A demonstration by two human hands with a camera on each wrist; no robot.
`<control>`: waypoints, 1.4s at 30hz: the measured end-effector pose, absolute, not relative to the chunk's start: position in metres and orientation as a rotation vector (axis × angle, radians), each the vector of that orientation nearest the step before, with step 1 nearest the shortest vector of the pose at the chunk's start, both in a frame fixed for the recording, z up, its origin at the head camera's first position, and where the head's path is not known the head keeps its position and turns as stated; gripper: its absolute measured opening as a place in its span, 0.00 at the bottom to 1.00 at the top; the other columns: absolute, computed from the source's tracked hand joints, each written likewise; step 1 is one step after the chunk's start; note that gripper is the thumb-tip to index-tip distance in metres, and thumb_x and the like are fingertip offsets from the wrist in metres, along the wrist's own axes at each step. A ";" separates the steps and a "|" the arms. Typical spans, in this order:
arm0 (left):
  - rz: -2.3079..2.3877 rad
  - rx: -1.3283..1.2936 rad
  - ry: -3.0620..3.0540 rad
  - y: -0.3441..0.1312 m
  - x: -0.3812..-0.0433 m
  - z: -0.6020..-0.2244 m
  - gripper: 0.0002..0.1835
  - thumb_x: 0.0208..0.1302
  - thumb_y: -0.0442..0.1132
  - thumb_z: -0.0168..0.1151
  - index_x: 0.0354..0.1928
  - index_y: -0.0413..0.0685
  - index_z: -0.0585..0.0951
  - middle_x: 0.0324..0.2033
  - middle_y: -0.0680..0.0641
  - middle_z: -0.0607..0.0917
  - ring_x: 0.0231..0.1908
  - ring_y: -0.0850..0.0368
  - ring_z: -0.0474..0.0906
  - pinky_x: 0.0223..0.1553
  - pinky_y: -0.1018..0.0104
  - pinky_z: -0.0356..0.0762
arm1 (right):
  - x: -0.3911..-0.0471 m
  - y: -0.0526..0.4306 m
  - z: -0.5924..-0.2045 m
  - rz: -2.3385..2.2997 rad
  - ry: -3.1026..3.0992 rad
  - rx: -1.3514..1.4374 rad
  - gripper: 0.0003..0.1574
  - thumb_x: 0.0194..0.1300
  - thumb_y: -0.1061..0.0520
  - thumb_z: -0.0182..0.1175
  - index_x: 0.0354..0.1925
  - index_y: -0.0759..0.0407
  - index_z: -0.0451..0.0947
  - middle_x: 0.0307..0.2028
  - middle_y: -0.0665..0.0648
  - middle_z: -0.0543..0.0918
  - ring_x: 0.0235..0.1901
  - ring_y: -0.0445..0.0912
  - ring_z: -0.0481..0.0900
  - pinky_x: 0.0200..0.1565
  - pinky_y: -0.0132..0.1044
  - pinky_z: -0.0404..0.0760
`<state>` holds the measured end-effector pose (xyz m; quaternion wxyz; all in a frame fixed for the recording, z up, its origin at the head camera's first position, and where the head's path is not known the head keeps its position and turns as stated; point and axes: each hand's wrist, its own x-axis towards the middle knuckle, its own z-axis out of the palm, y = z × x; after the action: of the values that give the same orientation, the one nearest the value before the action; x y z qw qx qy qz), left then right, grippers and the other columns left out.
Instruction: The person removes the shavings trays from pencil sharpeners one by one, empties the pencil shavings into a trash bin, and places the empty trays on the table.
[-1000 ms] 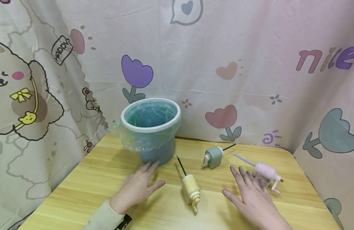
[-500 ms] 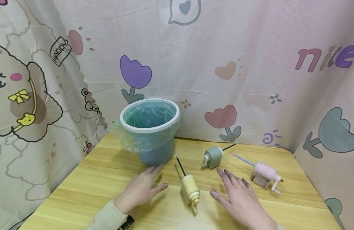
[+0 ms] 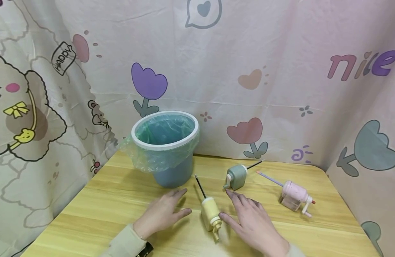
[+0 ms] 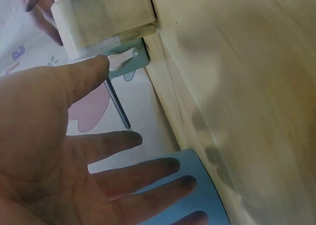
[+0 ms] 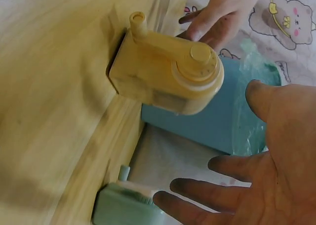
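A yellow crank pencil sharpener (image 3: 210,208) stands on the table between my hands, a black pencil (image 3: 200,187) sticking out of its far end. My left hand (image 3: 160,212) hovers to its left with fingers spread and nothing in the palm. On the other side is my right hand (image 3: 253,221), fingers extended, the thumb tip close beside the yellow sharpener's crank end. In the right wrist view a gap shows between this hand and the sharpener (image 5: 163,79). Beyond the right fingertips sits a grey-green sharpener (image 3: 237,176) holding a dark pencil (image 3: 255,165).
A pink sharpener (image 3: 293,194) with a purple pencil (image 3: 270,178) lies toward the right. At the back left stands a blue bin (image 3: 175,175) with a white rim and a translucent green liner (image 3: 152,160). A printed curtain (image 3: 210,82) hangs behind the wooden table (image 3: 98,200).
My right hand has moved left from beside the pink sharpener to the yellow one. My left hand has shifted slightly right, toward the yellow sharpener. The sharpeners have stayed in place.
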<state>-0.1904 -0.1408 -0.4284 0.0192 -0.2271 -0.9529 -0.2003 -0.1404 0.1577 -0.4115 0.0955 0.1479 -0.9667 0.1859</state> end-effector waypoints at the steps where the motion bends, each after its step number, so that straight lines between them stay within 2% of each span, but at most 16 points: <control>1: -0.621 -0.716 -2.955 -0.139 -0.191 -0.429 0.39 0.71 0.60 0.69 0.76 0.45 0.75 0.68 0.34 0.81 0.63 0.31 0.83 0.57 0.33 0.87 | -0.140 0.156 -0.412 0.558 -2.867 0.438 0.45 0.77 0.26 0.55 0.80 0.47 0.68 0.71 0.56 0.81 0.67 0.60 0.81 0.67 0.67 0.79; 5: -0.610 -0.746 -2.939 -0.134 -0.192 -0.430 0.39 0.71 0.60 0.70 0.75 0.45 0.75 0.66 0.35 0.83 0.61 0.34 0.85 0.58 0.35 0.87 | -0.141 0.151 -0.413 0.586 -2.874 0.447 0.48 0.75 0.23 0.54 0.80 0.45 0.68 0.69 0.56 0.82 0.66 0.60 0.82 0.66 0.67 0.80; 12: -0.576 -0.763 -2.943 -0.127 -0.193 -0.432 0.37 0.71 0.61 0.69 0.74 0.47 0.77 0.60 0.36 0.87 0.55 0.39 0.88 0.48 0.39 0.91 | -0.144 0.144 -0.417 0.582 -2.869 0.483 0.48 0.74 0.23 0.55 0.79 0.48 0.69 0.67 0.58 0.84 0.63 0.59 0.85 0.64 0.65 0.82; 18: -0.541 -0.808 -2.897 -0.121 -0.195 -0.437 0.35 0.72 0.63 0.67 0.71 0.49 0.80 0.56 0.39 0.90 0.51 0.43 0.90 0.44 0.45 0.92 | -0.146 0.139 -0.423 0.599 -2.852 0.507 0.48 0.74 0.24 0.57 0.77 0.51 0.72 0.65 0.58 0.85 0.61 0.59 0.86 0.62 0.64 0.83; 23: -0.551 -0.835 -2.859 -0.117 -0.196 -0.441 0.32 0.73 0.63 0.66 0.68 0.50 0.82 0.53 0.41 0.91 0.49 0.43 0.90 0.41 0.46 0.92 | -0.149 0.137 -0.426 0.587 -2.853 0.507 0.47 0.74 0.25 0.59 0.74 0.54 0.74 0.64 0.59 0.86 0.60 0.59 0.86 0.60 0.63 0.85; 32: -0.557 -0.832 -2.871 -0.114 -0.198 -0.447 0.29 0.73 0.62 0.67 0.64 0.51 0.85 0.52 0.44 0.92 0.48 0.44 0.90 0.40 0.47 0.92 | -0.149 0.133 -0.429 0.534 -2.830 0.534 0.46 0.72 0.25 0.60 0.70 0.55 0.78 0.60 0.58 0.89 0.57 0.55 0.88 0.55 0.59 0.87; 42: -0.558 -0.839 -2.880 -0.113 -0.198 -0.449 0.24 0.71 0.57 0.71 0.60 0.50 0.87 0.50 0.46 0.92 0.48 0.47 0.90 0.40 0.51 0.92 | -0.147 0.132 -0.430 0.430 -2.770 0.559 0.39 0.72 0.25 0.62 0.62 0.52 0.84 0.48 0.51 0.92 0.46 0.47 0.91 0.44 0.48 0.87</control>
<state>-0.1977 -0.1126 -0.4489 0.0454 -0.2747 -0.9429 -0.1829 -0.1475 0.1320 -0.4302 0.1410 0.1937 -0.9594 0.1490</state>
